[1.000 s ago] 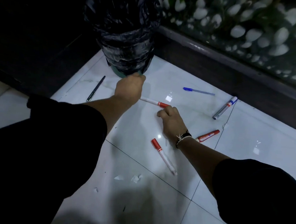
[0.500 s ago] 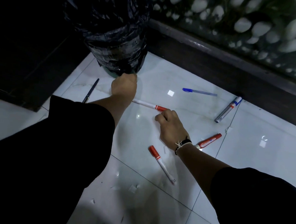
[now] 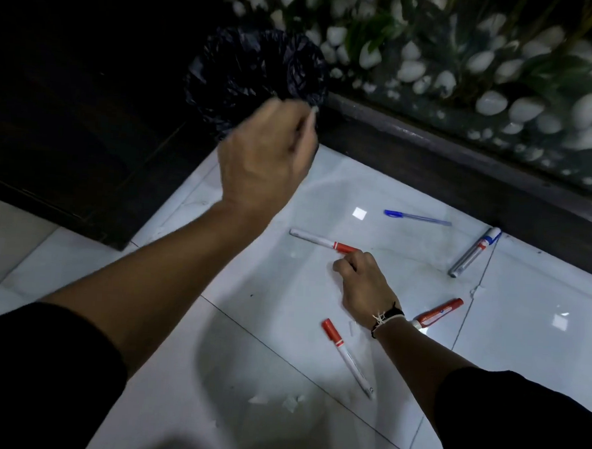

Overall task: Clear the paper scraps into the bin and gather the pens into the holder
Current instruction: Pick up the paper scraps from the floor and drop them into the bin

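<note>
My left hand is raised in front of the black-bagged bin, fingers pinched on a small pale paper scrap; the hand is blurred. My right hand rests on the white floor, fingers curled together, fingertips just below the red cap of a white marker. Around it lie a second red-capped marker, a red marker, a grey marker with a blue cap and a blue pen. Paper scraps lie on the near tile. No pen holder is in view.
A dark raised kerb runs along the far side, with white pebbles and plants behind it. A dark wall panel stands at the left, beside the bin. My dark sleeves fill the lower corners.
My left hand has lifted from the floor at the bin's base up towards the bin's rim. My right hand stays by the red-capped marker. The view has tilted up.
</note>
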Demonstrator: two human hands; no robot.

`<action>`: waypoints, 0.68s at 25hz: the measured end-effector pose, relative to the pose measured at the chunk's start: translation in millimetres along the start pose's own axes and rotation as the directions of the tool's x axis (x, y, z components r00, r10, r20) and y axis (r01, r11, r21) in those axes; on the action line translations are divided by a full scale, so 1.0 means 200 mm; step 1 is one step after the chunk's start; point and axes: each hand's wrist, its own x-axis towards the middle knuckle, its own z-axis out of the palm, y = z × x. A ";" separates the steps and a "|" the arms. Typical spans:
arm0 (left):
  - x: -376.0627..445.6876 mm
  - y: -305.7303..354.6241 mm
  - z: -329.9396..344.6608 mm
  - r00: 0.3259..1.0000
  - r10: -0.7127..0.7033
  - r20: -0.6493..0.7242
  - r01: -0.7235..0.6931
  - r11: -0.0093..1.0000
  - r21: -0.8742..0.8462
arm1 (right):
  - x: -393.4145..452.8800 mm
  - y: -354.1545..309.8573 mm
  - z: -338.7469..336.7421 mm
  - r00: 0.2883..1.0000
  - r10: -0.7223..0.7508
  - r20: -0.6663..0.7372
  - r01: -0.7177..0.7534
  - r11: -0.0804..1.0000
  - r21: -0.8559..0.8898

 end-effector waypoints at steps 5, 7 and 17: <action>0.21 -0.19 -0.13 0.869 -0.403 0.288 0.293 0.887 0.356 | 0.00 -0.02 -0.02 1.000 0.007 -0.007 -0.007 1.000 0.014; 0.24 -0.22 -0.15 0.785 -0.485 0.385 0.351 0.860 0.370 | 0.02 -0.05 -0.05 0.996 0.039 0.078 -0.040 0.999 0.008; 0.13 -0.36 -0.30 0.862 -0.414 0.291 0.474 0.863 -0.174 | 0.70 -0.80 -1.03 0.796 0.059 -0.602 0.202 0.912 0.356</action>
